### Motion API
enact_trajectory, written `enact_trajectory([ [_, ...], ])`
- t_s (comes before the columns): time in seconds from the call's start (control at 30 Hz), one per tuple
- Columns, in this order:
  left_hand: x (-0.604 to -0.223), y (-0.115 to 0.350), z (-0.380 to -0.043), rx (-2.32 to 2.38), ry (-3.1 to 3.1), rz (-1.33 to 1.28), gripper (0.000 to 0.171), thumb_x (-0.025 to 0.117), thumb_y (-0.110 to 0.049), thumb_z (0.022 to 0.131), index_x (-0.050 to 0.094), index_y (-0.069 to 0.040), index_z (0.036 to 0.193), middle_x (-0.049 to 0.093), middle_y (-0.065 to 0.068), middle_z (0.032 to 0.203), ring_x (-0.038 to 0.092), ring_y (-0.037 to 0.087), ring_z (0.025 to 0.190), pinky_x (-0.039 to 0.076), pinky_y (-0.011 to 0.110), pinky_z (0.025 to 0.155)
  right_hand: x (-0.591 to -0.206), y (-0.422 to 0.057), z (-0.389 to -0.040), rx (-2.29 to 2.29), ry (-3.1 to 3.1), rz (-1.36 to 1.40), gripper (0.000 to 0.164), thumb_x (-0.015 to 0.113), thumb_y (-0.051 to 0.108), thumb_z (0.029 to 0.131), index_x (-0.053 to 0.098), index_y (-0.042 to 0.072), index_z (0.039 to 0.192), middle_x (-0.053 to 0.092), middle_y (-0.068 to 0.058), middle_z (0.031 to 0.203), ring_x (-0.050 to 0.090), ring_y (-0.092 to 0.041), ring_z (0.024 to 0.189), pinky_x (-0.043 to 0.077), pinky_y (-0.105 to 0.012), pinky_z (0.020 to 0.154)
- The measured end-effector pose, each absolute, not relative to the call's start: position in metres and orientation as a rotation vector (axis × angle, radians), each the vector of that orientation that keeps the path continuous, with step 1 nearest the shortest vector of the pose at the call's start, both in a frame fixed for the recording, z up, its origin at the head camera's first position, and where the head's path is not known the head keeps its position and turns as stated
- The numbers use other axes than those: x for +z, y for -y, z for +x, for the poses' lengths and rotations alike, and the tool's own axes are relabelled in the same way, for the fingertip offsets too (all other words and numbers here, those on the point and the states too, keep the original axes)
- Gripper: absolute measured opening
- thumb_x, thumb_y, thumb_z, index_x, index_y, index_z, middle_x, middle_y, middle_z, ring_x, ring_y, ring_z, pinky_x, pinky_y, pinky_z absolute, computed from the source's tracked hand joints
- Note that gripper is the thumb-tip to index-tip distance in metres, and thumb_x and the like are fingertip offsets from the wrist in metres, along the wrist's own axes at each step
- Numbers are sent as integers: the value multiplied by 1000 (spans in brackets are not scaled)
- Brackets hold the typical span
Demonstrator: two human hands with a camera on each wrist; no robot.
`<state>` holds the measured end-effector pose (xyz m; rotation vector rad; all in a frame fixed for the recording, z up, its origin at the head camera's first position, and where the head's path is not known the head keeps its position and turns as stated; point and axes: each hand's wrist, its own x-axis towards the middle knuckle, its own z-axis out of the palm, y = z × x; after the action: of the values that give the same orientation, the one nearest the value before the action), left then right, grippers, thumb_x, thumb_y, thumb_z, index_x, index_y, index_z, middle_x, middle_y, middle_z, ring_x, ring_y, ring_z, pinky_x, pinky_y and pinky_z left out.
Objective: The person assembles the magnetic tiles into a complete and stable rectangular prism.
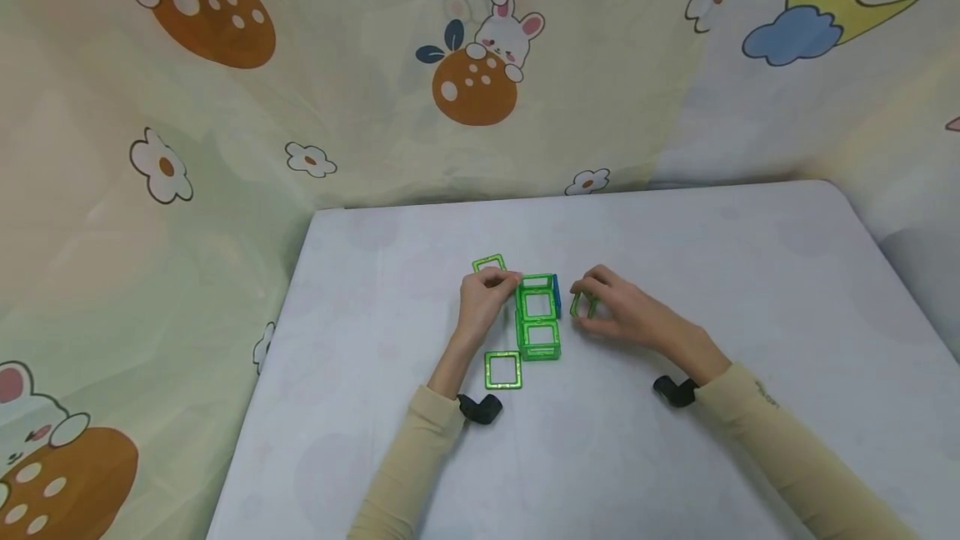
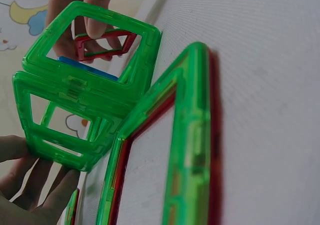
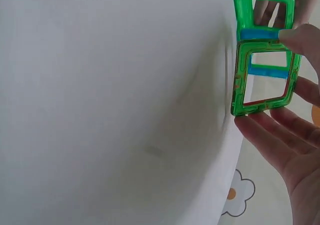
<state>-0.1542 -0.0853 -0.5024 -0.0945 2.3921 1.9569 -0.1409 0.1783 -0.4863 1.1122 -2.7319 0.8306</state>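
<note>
A block of joined green magnetic tiles (image 1: 538,322) stands mid-table, with a blue tile (image 1: 557,297) along its right side near the far end. My left hand (image 1: 480,307) holds the block at its far left corner; in the left wrist view its fingertips (image 2: 70,177) touch the frame's edge. To the right of the block, my right hand (image 1: 618,307) pinches a square green tile (image 3: 241,80) between thumb and fingers. That tile is raised and apart from the block. Red shows along its inner edge.
One loose square green tile (image 1: 503,387) lies flat at the block's near left. Another green tile (image 1: 489,258) lies beyond my left hand, partly covered by it. A patterned cloth (image 1: 375,107) hangs behind the white table (image 1: 750,273).
</note>
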Motion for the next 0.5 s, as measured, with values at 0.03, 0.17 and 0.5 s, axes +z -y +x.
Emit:
enact_trajectory([
  [0.03,-503,85,-154,1957,-2390,-96,14,73,-20,93,80,-8,96,75,4,99,62,14,93,49,23,76,-488,-178,-140,841,2718,1124,43,85,18,84,66,5,120,60,-6,115,60,-16,94,58,-34,80],
  [0.17,-503,85,-154,1955,-2389,-97,15,74,-21,93,80,-7,96,75,4,99,62,15,93,49,24,76,-491,-178,-135,904,2665,1149,42,86,16,83,67,4,118,60,-5,115,60,-17,94,57,-34,80],
  [0.5,-503,85,-155,1935,-2409,-102,15,75,-23,93,80,-8,96,74,3,100,62,14,92,49,24,76,-496,-175,-121,1029,2579,1155,47,89,14,77,66,3,116,59,-5,117,66,-19,101,60,-37,87],
])
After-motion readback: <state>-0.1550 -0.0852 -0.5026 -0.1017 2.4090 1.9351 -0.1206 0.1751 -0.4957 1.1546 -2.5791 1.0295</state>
